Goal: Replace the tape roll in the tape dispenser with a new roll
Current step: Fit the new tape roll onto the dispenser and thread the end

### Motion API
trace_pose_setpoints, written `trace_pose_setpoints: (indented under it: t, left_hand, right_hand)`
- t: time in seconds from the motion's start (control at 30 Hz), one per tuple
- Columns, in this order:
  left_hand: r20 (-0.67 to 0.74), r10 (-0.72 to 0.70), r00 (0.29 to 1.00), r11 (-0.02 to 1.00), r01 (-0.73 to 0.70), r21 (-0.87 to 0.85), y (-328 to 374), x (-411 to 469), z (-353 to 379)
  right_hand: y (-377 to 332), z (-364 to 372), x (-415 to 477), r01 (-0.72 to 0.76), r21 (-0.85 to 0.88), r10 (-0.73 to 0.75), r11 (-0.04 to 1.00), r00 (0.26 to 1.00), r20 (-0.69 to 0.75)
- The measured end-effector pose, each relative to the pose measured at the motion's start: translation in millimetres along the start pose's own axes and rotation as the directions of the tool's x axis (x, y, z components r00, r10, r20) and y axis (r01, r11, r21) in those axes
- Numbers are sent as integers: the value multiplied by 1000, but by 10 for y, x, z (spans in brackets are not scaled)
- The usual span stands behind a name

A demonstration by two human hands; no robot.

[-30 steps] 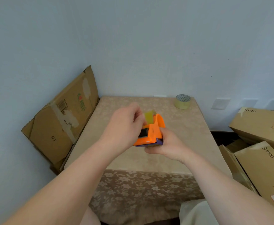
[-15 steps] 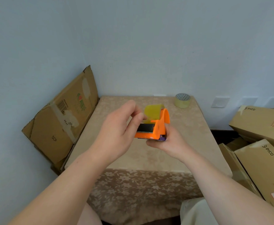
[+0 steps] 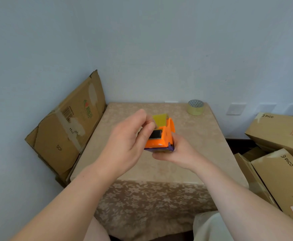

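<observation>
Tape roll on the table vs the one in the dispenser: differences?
The loose tape roll lies flat on the table at the far right corner, untouched; the mounted roll sits in the orange tape dispenser, held by the right hand. The loose one looks pale yellow, the mounted one deeper yellow. Both are wide packing tape.

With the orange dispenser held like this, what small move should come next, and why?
Probably draw the tape end forward over the front of the orange plastic tape dispenser. The right hand cradles it from below, the left hand pinches near the yellowish tape roll already seated inside.
</observation>
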State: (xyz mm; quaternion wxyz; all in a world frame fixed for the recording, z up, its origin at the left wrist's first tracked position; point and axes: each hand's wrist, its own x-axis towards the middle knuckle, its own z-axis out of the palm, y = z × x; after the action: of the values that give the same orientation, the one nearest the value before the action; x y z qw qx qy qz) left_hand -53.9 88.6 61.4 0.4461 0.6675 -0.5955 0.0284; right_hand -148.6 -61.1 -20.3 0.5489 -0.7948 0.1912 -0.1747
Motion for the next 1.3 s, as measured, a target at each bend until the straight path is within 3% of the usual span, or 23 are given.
trace_pose_setpoints:
  t: [0.13, 0.27, 0.37, 0.47, 0.57, 0.73, 0.9, 0.97, 1.1, 1.2, 1.3]
  left_hand:
    - [-122, -109, 987, 994, 108, -7, -26, 82, -11]
    - [-274, -309, 911, 950, 306, -53, -214, 224, -18]
    - [-243, -501, 831, 862, 454, -225, -348, 277, 3]
    - [-194, -646, 738, 751, 571, -332, -426, 288, 4]
    - [-160, -707, 689, 692, 627, -358, -473, 284, 5]
    - [-88, -759, 645, 604, 647, -465, -432, 312, 29]
    - [-22, -751, 660, 568, 629, -530, -246, 383, 53]
    - [-19, -763, 646, 551, 635, -541, -240, 406, 58]
    - [4, -796, 605, 512, 677, -529, -303, 372, 74]
    - [34, -817, 575, 478, 709, -519, -401, 345, 74]
    - [13, -827, 563, 505, 753, -422, -501, 322, 73]
  right_hand:
    - [-30, -50, -24, -55, 20, 53, 998, 995, 81]
    - [-71, -78, -81, -112, 214, 81, 970, 986, 147]
    - [-60, -55, -101, -132, 284, 100, 950, 987, 124]
    - [-48, -17, -105, -122, 349, 135, 929, 991, -13]
    - [-54, -14, -85, -130, 395, 192, 909, 974, -121]
    - [-107, -61, -85, -188, 480, 247, 857, 967, -62]
    - [-42, -31, -91, -335, 762, 451, 553, 890, 64]
    - [14, -16, -84, -351, 792, 479, 499, 874, 86]
    - [-24, 4, -111, -355, 742, 459, 568, 885, 73]
    - [-33, -14, -117, -321, 628, 379, 709, 924, 46]
    - [-65, 0, -100, -273, 469, 310, 840, 951, -2]
